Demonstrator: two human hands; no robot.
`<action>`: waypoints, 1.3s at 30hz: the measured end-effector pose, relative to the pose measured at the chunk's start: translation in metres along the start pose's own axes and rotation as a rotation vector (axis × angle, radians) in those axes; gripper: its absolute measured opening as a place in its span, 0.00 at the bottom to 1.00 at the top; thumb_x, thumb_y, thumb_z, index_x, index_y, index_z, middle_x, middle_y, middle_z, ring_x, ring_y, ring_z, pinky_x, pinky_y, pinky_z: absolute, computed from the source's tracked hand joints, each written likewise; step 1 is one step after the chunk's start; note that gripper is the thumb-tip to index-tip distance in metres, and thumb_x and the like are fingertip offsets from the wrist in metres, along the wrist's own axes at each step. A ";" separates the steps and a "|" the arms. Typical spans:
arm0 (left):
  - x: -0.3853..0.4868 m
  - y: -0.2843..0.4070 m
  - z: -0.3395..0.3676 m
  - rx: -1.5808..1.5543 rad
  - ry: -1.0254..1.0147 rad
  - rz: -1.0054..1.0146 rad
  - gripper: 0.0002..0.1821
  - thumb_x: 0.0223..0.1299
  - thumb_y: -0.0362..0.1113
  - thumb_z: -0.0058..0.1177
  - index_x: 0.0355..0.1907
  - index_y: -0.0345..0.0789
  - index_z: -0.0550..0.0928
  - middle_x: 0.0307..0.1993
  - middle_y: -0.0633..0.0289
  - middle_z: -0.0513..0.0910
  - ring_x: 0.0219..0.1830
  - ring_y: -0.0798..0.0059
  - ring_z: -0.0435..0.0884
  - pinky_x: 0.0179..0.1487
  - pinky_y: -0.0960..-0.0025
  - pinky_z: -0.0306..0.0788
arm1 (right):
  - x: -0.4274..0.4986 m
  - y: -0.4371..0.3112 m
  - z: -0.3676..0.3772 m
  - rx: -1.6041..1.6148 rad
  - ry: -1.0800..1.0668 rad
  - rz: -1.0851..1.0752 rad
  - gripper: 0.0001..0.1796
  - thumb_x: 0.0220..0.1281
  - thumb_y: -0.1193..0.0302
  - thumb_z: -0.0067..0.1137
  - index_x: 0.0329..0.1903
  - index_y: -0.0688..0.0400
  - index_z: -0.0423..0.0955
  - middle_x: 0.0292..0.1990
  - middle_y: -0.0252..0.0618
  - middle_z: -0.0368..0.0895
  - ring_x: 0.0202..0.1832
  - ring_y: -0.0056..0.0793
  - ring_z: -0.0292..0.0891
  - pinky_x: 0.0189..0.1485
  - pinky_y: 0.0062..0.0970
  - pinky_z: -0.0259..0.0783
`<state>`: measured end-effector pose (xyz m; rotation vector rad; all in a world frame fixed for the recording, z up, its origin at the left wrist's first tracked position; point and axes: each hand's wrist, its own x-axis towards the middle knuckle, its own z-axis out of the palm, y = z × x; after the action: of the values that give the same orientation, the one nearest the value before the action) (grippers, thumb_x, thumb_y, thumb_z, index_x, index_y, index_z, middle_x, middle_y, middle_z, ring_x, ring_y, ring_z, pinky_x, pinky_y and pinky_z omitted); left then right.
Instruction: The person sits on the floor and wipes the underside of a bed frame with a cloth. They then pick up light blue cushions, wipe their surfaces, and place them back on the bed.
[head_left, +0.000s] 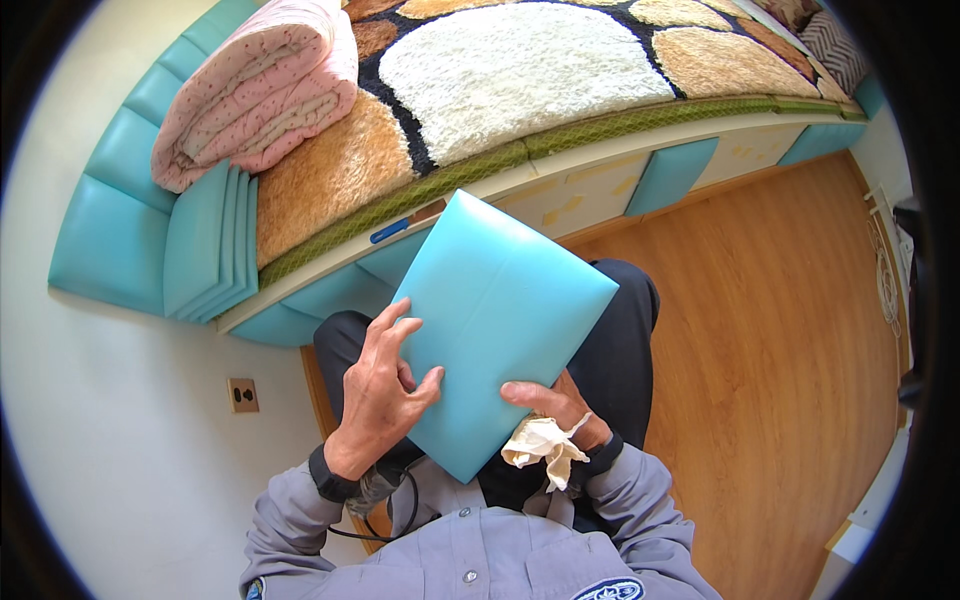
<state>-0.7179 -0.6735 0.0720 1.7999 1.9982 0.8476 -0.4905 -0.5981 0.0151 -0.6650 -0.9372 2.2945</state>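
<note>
A turquoise padded panel (510, 300), apparently leatherette, lies tilted across my lap, its smooth face up. My right hand (562, 409) grips its lower right edge, thumb on top and fingers hidden beneath. A crumpled off-white cloth or tissue (546, 446) hangs by that hand's palm; how it is held is hidden. My left hand (386, 386) is at the panel's left edge, with thumb and fingers apart and curved over the surface. Several matching panels (210, 247) stand stacked on edge on the bed at the left.
A low bed (525, 82) with a shaggy patterned cover runs across in front. Its side bears fitted turquoise panels (671, 176) and bare sections with yellowish strips (577, 195). A blue tool (388, 230) lies on the ledge. A folded pink quilt (262, 90) sits left; wood flooring (765, 360) extends right.
</note>
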 end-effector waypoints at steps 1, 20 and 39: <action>0.000 0.000 0.000 -0.011 -0.001 -0.008 0.33 0.53 0.22 0.67 0.64 0.33 0.75 0.74 0.50 0.73 0.25 0.78 0.78 0.35 0.72 0.79 | 0.000 0.000 0.000 -0.007 -0.004 -0.005 0.35 0.64 0.63 0.71 0.69 0.66 0.70 0.57 0.46 0.80 0.61 0.34 0.78 0.64 0.34 0.74; 0.001 -0.005 0.001 0.007 -0.003 0.001 0.35 0.53 0.22 0.67 0.65 0.32 0.72 0.73 0.48 0.73 0.26 0.77 0.79 0.36 0.71 0.79 | 0.003 0.006 -0.004 -0.043 -0.012 -0.019 0.34 0.65 0.62 0.70 0.69 0.66 0.70 0.57 0.45 0.80 0.60 0.34 0.78 0.64 0.34 0.73; 0.003 -0.008 0.003 -0.002 -0.009 -0.002 0.36 0.53 0.22 0.68 0.67 0.33 0.71 0.73 0.50 0.73 0.26 0.77 0.79 0.36 0.71 0.80 | 0.004 0.008 -0.004 -0.051 0.014 -0.011 0.34 0.65 0.62 0.70 0.67 0.66 0.72 0.57 0.44 0.80 0.60 0.33 0.77 0.64 0.34 0.73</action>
<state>-0.7229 -0.6707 0.0653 1.7974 1.9919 0.8389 -0.4932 -0.5989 0.0058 -0.6945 -0.9941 2.2602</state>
